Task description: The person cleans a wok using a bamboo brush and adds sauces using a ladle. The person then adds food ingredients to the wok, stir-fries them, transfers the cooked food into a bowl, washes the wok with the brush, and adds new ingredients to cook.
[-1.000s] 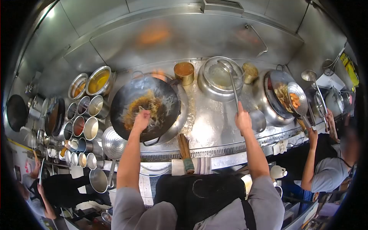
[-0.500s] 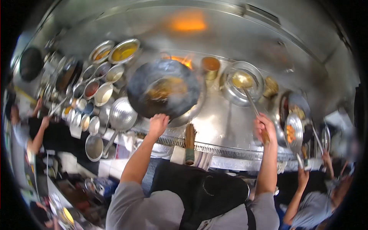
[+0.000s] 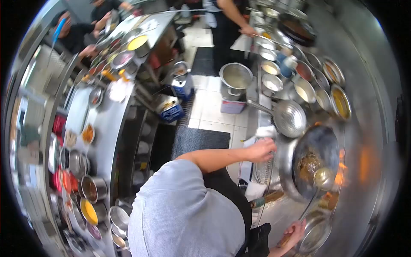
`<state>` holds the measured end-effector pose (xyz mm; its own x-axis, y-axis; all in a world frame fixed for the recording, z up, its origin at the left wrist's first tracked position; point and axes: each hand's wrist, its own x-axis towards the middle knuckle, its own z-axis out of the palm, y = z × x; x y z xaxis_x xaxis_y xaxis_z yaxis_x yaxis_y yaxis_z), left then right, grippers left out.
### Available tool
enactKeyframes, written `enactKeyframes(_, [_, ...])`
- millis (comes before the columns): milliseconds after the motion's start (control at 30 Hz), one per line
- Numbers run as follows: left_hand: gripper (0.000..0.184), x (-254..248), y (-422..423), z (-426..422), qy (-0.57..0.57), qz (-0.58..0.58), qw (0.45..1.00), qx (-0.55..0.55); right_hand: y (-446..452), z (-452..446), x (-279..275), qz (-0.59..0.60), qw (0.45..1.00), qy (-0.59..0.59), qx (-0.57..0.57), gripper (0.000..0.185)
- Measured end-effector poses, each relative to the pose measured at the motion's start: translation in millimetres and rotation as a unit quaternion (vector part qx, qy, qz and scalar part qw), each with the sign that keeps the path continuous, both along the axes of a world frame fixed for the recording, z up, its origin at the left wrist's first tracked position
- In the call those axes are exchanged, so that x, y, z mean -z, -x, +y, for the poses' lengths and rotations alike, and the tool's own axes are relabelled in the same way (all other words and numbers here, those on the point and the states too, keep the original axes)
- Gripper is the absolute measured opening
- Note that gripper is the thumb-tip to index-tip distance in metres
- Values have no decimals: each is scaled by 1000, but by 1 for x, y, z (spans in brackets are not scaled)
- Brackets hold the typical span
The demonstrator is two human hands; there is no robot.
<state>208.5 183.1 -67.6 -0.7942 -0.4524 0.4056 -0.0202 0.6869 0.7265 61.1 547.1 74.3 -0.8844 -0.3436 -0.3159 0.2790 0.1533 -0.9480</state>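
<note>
My right hand (image 3: 294, 233) is wrapped round the wooden handle of a ladle (image 3: 324, 178). The ladle's bowl is over the dark wok (image 3: 320, 143), beside some browned food (image 3: 309, 166) lying in it. My left hand (image 3: 262, 150) is off the wok rim, fingers loosely bent and apart, with nothing visible in it. Just beyond that hand lies a folded white cloth (image 3: 266, 131) at the stove's edge. Flames (image 3: 341, 167) show at the wok's far side. A brush (image 3: 267, 199) rests at the stove's front edge near me.
A perforated strainer (image 3: 290, 118) sits beside the wok, its handle sticking out over the aisle. Bowls of sauces (image 3: 305, 91) stand past it. On the floor is a large pot (image 3: 236, 77). Behind me runs a steel counter (image 3: 100, 141) with pans. Other people work farther off.
My head has turned left, swinging the view round. My left hand has let go of the wok rim. The ladle has moved from the metal basin to over the wok.
</note>
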Motion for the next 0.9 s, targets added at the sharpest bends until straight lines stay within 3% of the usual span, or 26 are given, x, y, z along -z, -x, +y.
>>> enactKeyframes(33, [30, 8, -32, -20, -15, -2, 998, -68, 4, -4, 16, 2, 1000, -4, -27, 48])
enactKeyframes(100, [29, 21, -106, -58, -39, -27, 977, -209, 11, -18, 42, 80, 964, -231, -107, 55])
enactKeyframes(133, [28, 31, -144, -75, -54, -10, 958, -281, 29, -12, 75, 198, 925, -281, -164, 59])
enactKeyframes(200, [25, 35, -229, -101, -43, 12, 907, -419, 66, 0, 143, 450, 777, -388, -208, 66])
enactKeyframes(233, [23, 33, -274, -110, -19, 16, 875, -483, 64, -10, 140, 459, 771, -380, -225, 66])
enactKeyframes(300, [20, 44, -363, -131, -30, 39, 798, -601, 47, -31, 134, 477, 695, -485, -233, 71])
enactKeyframes(333, [19, 49, -408, -138, -53, 64, 750, -657, 36, -45, 130, 473, 685, -502, -234, 70])
enactKeyframes(500, [19, 68, -602, -146, -139, 221, 503, -824, -16, -121, 109, 437, 707, -496, -251, 69])
enactKeyframes(567, [20, 74, -663, -133, -191, 287, 445, -827, -33, -149, 102, 422, 715, -488, -267, 68])
enactKeyframes(700, [18, 54, -733, -108, -304, 422, 375, -767, -62, -191, 91, 392, 733, -479, -284, 67])
enactKeyframes(767, [26, 62, -769, -122, -287, 424, 374, -773, -72, -206, 88, 384, 737, -477, -287, 66])
enactKeyframes(833, [38, 43, -794, -140, -261, 436, 316, -801, -82, -216, 85, 368, 745, -477, -288, 65])
enactKeyframes(900, [43, 22, -815, -161, -301, 443, 298, -790, -88, -222, 82, 359, 749, -478, -286, 65])
